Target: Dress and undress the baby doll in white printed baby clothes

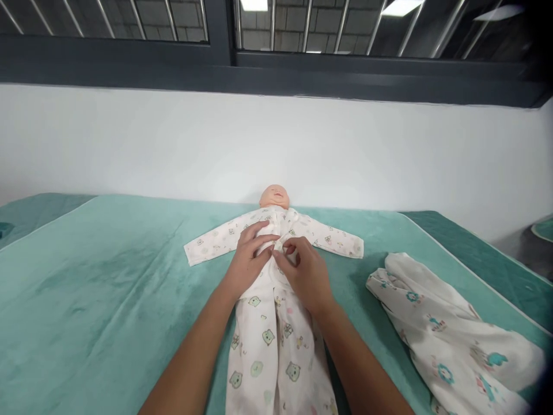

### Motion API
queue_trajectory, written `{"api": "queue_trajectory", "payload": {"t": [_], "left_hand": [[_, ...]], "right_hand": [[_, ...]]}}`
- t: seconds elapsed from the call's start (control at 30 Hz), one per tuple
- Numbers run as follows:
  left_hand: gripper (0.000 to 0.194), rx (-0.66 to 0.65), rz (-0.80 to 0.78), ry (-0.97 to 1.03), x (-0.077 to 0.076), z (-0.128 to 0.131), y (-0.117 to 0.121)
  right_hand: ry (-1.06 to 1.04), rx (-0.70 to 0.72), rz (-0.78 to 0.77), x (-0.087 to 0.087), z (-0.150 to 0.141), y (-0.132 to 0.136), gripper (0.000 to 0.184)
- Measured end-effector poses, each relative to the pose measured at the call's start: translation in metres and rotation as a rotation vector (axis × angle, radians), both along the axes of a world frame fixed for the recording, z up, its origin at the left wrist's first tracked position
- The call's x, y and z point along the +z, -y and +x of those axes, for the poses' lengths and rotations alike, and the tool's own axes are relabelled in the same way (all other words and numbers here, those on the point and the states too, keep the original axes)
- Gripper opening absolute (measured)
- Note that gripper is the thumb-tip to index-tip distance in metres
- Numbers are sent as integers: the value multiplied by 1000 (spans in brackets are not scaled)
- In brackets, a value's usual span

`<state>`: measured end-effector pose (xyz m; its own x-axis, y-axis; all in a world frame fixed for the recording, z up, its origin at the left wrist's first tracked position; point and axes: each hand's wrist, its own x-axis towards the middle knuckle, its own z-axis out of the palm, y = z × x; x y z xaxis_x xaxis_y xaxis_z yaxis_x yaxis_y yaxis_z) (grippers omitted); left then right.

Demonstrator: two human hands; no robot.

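Note:
A baby doll lies on its back, dressed in a white baby romper with small green and pink animal prints. The romper's sleeves stretch out to both sides, and its legs run toward me. At the chest, my left hand holds the front edge of the cloth between thumb and forefinger, its other fingers lying on the fabric. Beside it, my right hand pinches the same front opening, with thumb and fingertips close together. The small spot between the fingertips is partly hidden, so any fastener there cannot be made out.
A crumpled white cloth with teal and orange prints lies at the right. Everything rests on a green padded surface with light seams. Behind it stands a white wall below a dark-framed window with bars.

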<state>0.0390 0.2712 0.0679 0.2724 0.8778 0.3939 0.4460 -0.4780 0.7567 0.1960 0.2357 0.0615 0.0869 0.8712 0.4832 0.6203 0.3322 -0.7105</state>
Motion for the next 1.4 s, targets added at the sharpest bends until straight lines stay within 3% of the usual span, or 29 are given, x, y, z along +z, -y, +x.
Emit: {"api": "queue_trajectory", "payload": {"t": [0.1, 0.3, 0.57, 0.8, 0.93, 1.1, 1.23, 1.33, 1.4], "left_hand": [[29, -4, 2, 0, 0, 0, -2], [23, 12, -3, 8, -1, 2, -1], [16, 47, 19, 36, -2, 3, -2], [23, 21, 112, -32, -2, 3, -1], [28, 1, 200, -134, -1, 5, -2], [31, 18, 185, -175, 1, 8, 0], [26, 50, 131, -52, 1, 10, 1], [20, 137, 35, 232, 0, 4, -2], [13, 234, -67, 481, -2, -6, -8]], "right_hand": [[135, -12, 4, 1, -1, -8, 22], [193, -45, 25, -1, 0, -14, 11], [211, 68, 72, 0, 8, -8, 16], [250, 106, 55, 0, 10, -10, 19], [231, 68, 32, -1, 8, -11, 20], [97, 9, 36, -4, 5, -13, 22], [-237, -36, -30, -4, 8, -14, 21], [-472, -71, -123, -3, 22, -16, 22], [-505, -124, -156, -5, 41, -18, 23]]}}
